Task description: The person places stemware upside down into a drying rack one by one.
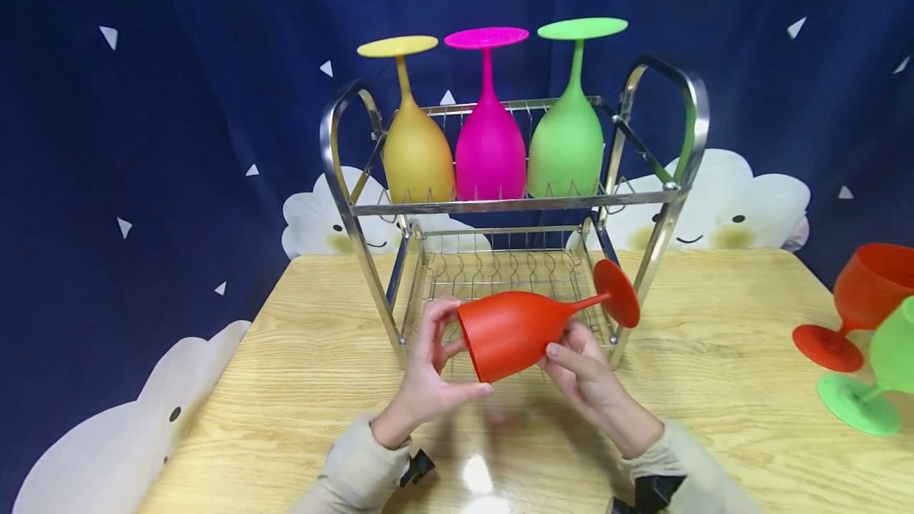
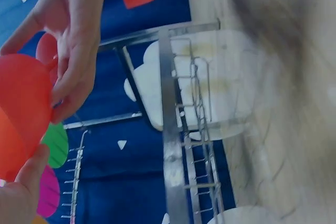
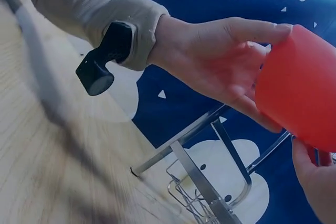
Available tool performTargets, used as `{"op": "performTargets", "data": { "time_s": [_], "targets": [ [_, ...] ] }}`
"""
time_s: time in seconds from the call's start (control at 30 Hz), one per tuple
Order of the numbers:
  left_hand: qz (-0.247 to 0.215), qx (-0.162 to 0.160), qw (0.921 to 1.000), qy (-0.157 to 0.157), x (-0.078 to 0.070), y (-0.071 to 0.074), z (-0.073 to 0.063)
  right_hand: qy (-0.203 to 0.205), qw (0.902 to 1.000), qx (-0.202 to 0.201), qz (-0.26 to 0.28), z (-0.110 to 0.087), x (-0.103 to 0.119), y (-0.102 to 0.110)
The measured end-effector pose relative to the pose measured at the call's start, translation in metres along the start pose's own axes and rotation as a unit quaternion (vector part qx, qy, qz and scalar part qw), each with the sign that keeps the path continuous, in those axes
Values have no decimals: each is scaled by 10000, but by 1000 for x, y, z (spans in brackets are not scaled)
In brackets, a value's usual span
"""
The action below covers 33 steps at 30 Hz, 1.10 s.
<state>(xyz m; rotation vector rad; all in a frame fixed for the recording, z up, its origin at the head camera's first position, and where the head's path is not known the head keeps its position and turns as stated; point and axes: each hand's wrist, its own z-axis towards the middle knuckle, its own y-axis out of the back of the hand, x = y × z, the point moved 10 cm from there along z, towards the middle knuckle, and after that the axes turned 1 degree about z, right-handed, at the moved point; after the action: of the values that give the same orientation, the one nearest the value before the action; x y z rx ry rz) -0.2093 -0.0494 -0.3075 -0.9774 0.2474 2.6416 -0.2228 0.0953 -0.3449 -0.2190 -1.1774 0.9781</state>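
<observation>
A red goblet [image 1: 510, 333] lies sideways between my two hands in the head view, in front of the rack, its mouth toward the left and its foot to the upper right. Fingers and thumb of my left hand [image 1: 427, 379] span the rim. With my right hand [image 1: 587, 371] I grip the bowl near the stem, thumb on the near side. The left wrist view shows my right hand [image 2: 76, 40] at the bowl [image 2: 21, 108]. In the right wrist view, my left hand [image 3: 210, 59] touches the rim edge of the red bowl [image 3: 302, 85].
A two-tier metal rack [image 1: 514, 205] stands behind my hands. Upside down on its upper tier are a yellow goblet [image 1: 417, 149], a magenta goblet [image 1: 490, 149] and a green goblet [image 1: 566, 145]. Another red goblet [image 1: 828, 347] and green goblet [image 1: 860, 403] stand at the table's right.
</observation>
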Motion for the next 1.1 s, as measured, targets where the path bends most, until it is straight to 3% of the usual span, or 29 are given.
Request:
{"op": "performTargets", "data": {
  "time_s": [0.13,0.33,0.5,0.67,0.93,1.1],
  "targets": [
    [6,33,9998,172,6,-4,-3,8,9998,-201,-70,0,-1,4],
    [591,2,9966,567,15,-1,-6,-51,9978,-643,117,1,-5,9],
    [1049,100,9934,453,12,7,-6,92,9942,-995,-388,1,0,13],
    [1293,-5,9904,487,9,21,-7,102,9885,-1244,-854,0,3,18],
    [1763,-439,9825,403,0,53,-10,-25,9821,-1339,-1327,-3,1,23],
    [2009,-1130,9731,-5,-16,80,-10,141,9811,-1222,-1496,-2,2,22]
  ]
}}
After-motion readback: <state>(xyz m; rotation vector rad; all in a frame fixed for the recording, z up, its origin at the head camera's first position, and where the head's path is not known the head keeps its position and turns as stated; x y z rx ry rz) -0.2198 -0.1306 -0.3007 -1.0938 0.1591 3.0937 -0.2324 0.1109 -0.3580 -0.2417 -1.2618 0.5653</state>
